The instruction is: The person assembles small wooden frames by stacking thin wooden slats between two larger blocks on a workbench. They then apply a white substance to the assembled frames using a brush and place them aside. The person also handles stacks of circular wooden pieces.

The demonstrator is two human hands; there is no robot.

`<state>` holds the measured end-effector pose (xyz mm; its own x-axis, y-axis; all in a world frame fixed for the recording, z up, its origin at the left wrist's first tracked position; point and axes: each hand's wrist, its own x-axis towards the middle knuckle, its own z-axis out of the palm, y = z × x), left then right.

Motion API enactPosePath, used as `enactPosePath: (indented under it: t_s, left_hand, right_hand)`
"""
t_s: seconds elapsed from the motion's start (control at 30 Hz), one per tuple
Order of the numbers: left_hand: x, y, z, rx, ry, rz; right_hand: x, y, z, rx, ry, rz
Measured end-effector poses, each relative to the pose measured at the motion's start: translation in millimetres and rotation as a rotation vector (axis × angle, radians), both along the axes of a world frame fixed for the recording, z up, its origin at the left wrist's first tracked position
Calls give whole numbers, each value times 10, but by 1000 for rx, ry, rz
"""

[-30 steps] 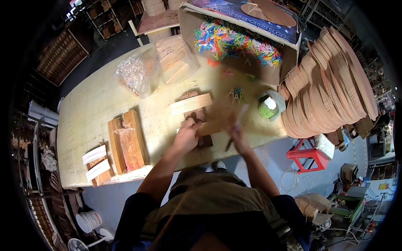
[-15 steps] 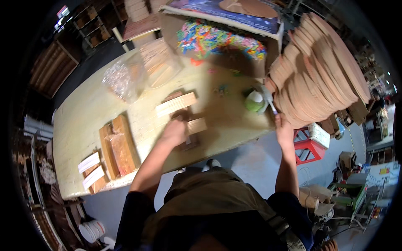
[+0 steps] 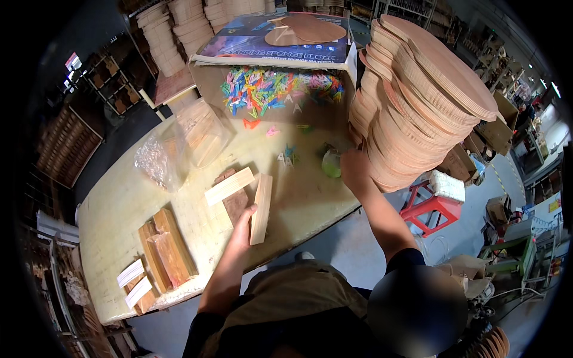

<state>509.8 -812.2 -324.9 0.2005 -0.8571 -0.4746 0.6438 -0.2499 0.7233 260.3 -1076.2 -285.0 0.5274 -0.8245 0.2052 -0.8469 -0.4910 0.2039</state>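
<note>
My left hand grips a pale ribbed wood strip, holding it up off the table at a tilt. Just behind it, another pale wood strip lies across a brown wooden block. My right hand is closed beside a small green-and-clear container at the table's right side. The brush seen in that hand a moment ago is now mostly hidden by the fingers.
An open carton of colourful small clips stands at the back. A tall stack of guitar-shaped wood plates rises at the right. Plastic bags, a wooden form and a block with white strips occupy the table's left. A red stool stands right.
My left hand has lifted one wood strip off the brown block and tilted it up. My right hand has come closer to the container. The view has shifted.
</note>
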Motion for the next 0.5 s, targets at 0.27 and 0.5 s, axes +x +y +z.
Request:
enactPosePath:
  t_s: [0.27,0.5]
  left_hand:
    - [-207,-118,23,-134,239,67]
    - [-332,-438,-114,-237,508,-80]
  right_hand:
    - [27,57,374,272,-74,-133]
    - [-333,-321,-2,426,-303,30]
